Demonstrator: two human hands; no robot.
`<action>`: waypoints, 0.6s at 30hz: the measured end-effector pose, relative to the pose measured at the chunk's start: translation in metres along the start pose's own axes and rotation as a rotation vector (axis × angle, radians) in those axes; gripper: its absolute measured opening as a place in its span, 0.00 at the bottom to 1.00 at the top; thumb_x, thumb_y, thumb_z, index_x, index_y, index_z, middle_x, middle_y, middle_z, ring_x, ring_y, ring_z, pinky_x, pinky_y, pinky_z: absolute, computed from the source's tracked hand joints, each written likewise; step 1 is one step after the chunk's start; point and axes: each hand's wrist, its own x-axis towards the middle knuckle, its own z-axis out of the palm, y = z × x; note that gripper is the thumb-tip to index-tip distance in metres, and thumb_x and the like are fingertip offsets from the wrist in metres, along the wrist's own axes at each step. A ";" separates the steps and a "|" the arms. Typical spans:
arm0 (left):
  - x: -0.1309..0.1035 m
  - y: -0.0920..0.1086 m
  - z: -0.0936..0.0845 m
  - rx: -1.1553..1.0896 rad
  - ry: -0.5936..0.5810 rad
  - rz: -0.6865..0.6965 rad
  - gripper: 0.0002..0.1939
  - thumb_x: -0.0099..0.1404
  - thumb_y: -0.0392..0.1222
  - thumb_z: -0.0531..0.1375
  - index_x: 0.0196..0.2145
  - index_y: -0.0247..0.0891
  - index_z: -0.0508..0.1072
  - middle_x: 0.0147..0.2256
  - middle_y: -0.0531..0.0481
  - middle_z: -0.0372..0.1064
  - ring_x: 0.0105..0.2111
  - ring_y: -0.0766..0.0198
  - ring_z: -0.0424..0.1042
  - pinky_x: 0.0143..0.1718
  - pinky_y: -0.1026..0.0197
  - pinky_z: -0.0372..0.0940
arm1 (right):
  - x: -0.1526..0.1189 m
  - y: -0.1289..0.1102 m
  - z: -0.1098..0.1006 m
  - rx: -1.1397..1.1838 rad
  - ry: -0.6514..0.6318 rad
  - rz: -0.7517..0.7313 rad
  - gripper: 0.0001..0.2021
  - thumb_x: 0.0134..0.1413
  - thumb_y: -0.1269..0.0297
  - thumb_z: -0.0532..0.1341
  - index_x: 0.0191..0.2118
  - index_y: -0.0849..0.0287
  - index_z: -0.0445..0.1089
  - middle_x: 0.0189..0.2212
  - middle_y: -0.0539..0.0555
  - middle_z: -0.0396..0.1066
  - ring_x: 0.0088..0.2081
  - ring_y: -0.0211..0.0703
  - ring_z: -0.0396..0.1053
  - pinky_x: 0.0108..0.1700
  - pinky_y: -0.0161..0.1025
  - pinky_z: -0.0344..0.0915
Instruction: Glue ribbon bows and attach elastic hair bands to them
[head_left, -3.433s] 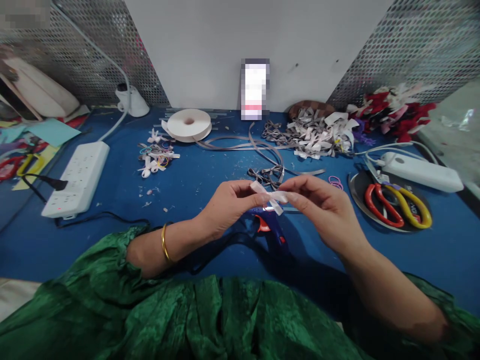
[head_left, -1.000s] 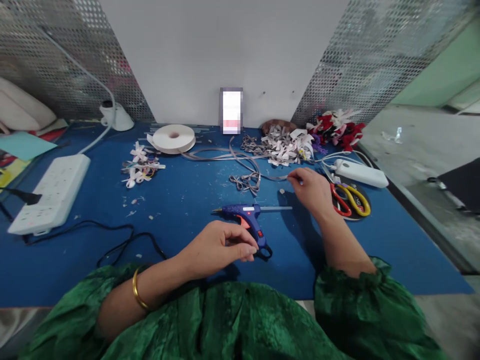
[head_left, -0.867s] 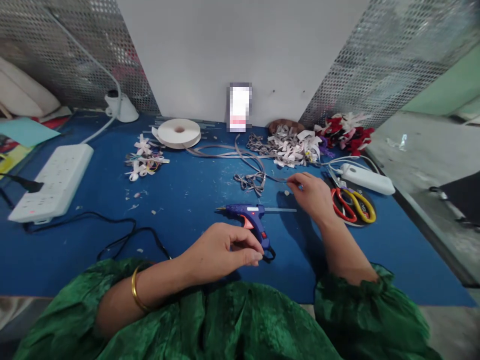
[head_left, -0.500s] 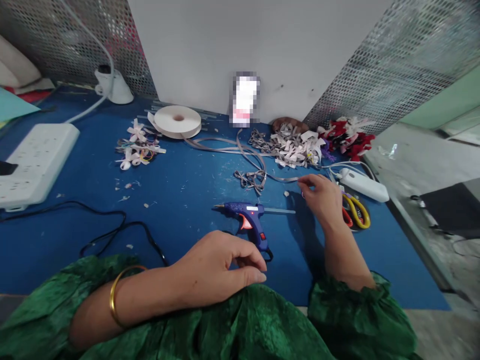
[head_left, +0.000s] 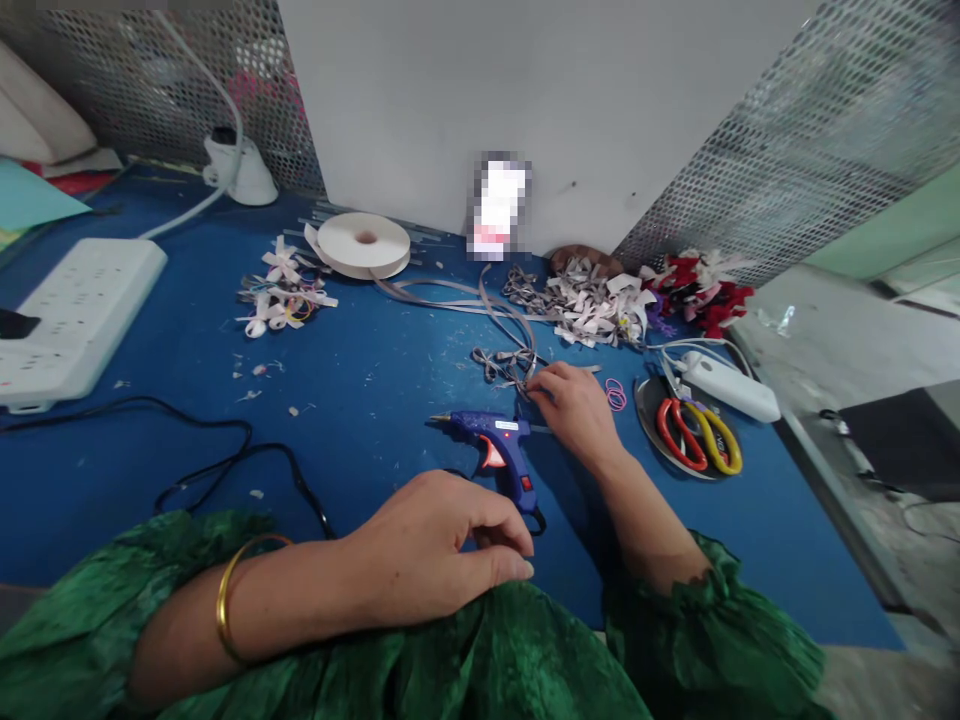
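My left hand [head_left: 442,540] rests low in front of me, loosely curled, thumb and fingertips nearly together, with nothing visible in them. Beyond it lies a blue glue gun [head_left: 491,430] with an orange trigger, its nozzle to the left and a small red light lit. Fingers pinched together, my right hand [head_left: 574,410] reaches just past the gun to the edge of a few small grey ribbon bows [head_left: 491,362]. Its fingertips are on the nearest grey bow; the exact grip is partly hidden. Small pink elastic bands [head_left: 615,394] lie to the right of this hand.
A white ribbon roll [head_left: 364,240] lies at the back, grey ribbon [head_left: 442,297] trailing from it. Piled ribbon pieces [head_left: 592,300] and red bows [head_left: 705,290] sit back right. Scissors [head_left: 694,438] lie on a round dish; power strips [head_left: 75,310] [head_left: 727,385] flank the table.
My right hand has moved left from the ribbon's end to the small grey bows, uncovering the pink bands and more of the scissors. My left hand stays in place.
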 end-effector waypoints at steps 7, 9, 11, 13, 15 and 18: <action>0.004 -0.002 -0.002 -0.146 0.103 -0.040 0.07 0.62 0.39 0.63 0.34 0.38 0.82 0.30 0.52 0.80 0.31 0.64 0.76 0.33 0.65 0.65 | -0.007 -0.003 -0.016 0.072 0.119 0.023 0.06 0.61 0.71 0.57 0.36 0.56 0.70 0.37 0.56 0.76 0.39 0.50 0.71 0.43 0.45 0.61; 0.007 -0.004 -0.004 -0.249 0.168 -0.041 0.06 0.62 0.37 0.62 0.34 0.37 0.81 0.29 0.51 0.79 0.30 0.65 0.75 0.33 0.65 0.66 | -0.012 -0.006 -0.023 0.134 0.163 0.006 0.05 0.63 0.70 0.57 0.37 0.55 0.69 0.38 0.55 0.76 0.40 0.49 0.73 0.43 0.44 0.63; 0.009 -0.006 -0.007 -0.363 0.273 -0.027 0.06 0.63 0.39 0.62 0.34 0.36 0.80 0.29 0.51 0.78 0.29 0.66 0.74 0.34 0.65 0.67 | -0.017 -0.013 -0.031 0.208 0.196 -0.031 0.04 0.64 0.69 0.57 0.38 0.54 0.67 0.40 0.53 0.77 0.42 0.46 0.73 0.45 0.42 0.65; 0.012 -0.008 -0.010 -0.462 0.405 -0.022 0.08 0.64 0.42 0.63 0.36 0.35 0.80 0.29 0.50 0.78 0.28 0.67 0.73 0.34 0.65 0.67 | -0.022 -0.023 -0.038 0.275 0.215 -0.081 0.03 0.64 0.69 0.57 0.39 0.54 0.66 0.41 0.52 0.77 0.44 0.44 0.74 0.46 0.40 0.66; 0.015 -0.010 -0.013 -0.528 0.534 -0.035 0.10 0.63 0.44 0.64 0.38 0.35 0.79 0.30 0.49 0.78 0.28 0.67 0.72 0.34 0.65 0.67 | -0.025 -0.035 -0.045 0.331 0.226 -0.152 0.04 0.64 0.70 0.57 0.39 0.54 0.67 0.40 0.52 0.77 0.44 0.42 0.74 0.47 0.40 0.67; 0.017 -0.011 -0.015 -0.576 0.636 -0.051 0.13 0.60 0.46 0.67 0.39 0.35 0.79 0.32 0.48 0.78 0.29 0.67 0.73 0.33 0.65 0.66 | -0.028 -0.050 -0.052 0.381 0.239 -0.283 0.05 0.64 0.73 0.57 0.40 0.55 0.67 0.40 0.53 0.77 0.43 0.42 0.74 0.46 0.40 0.66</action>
